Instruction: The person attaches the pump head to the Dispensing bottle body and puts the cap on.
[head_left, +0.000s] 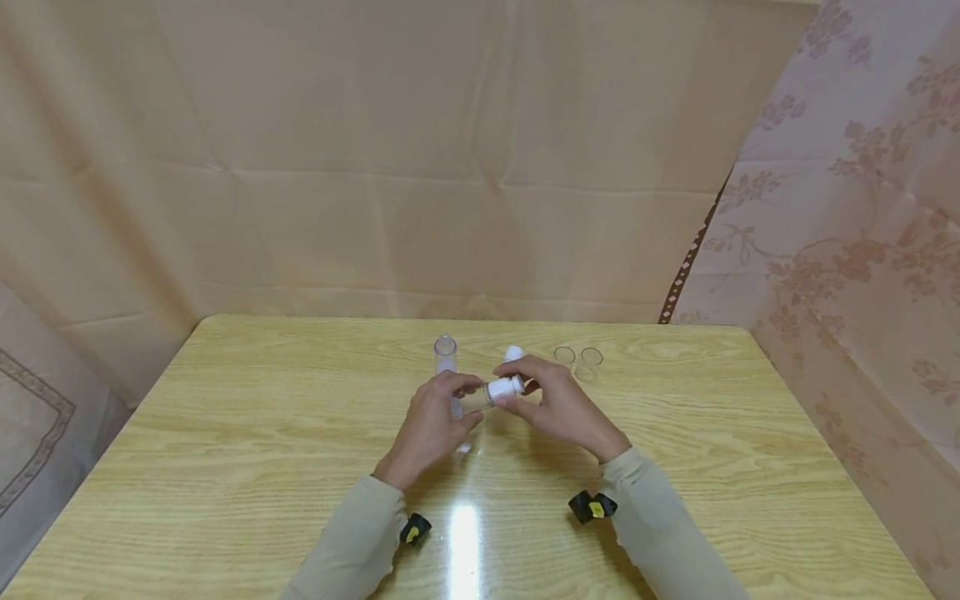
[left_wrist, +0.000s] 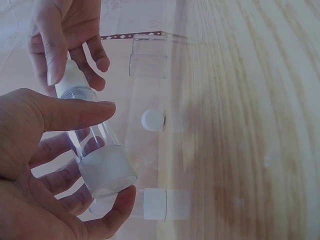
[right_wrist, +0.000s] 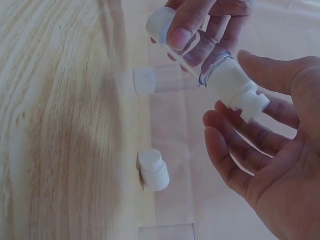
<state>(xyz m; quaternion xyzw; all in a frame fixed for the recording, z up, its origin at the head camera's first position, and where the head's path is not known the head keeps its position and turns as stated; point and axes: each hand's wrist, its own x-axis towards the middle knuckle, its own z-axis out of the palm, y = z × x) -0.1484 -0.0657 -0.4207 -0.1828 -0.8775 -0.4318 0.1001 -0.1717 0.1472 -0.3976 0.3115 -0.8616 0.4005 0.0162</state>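
My left hand (head_left: 433, 417) holds a clear bottle (left_wrist: 102, 132) with a white base (left_wrist: 109, 170), thumb and fingers around its body. The bottle is tilted, with a white pump head (right_wrist: 232, 85) at its upper end. My right hand (right_wrist: 280, 150) is around that pump head, its fingers loosely bent and spread. Gaps show between palm and pump in the right wrist view; whether the fingertips touch it is hard to tell. Beyond the hands, another white pump head (right_wrist: 154, 171) stands on the table.
A second clear bottle (head_left: 446, 353) with a white end stands behind my left hand. Two clear caps (head_left: 592, 357) stand at the right rear of the wooden table (head_left: 285, 467). Curtains (head_left: 337, 208) hang behind the table's far edge.
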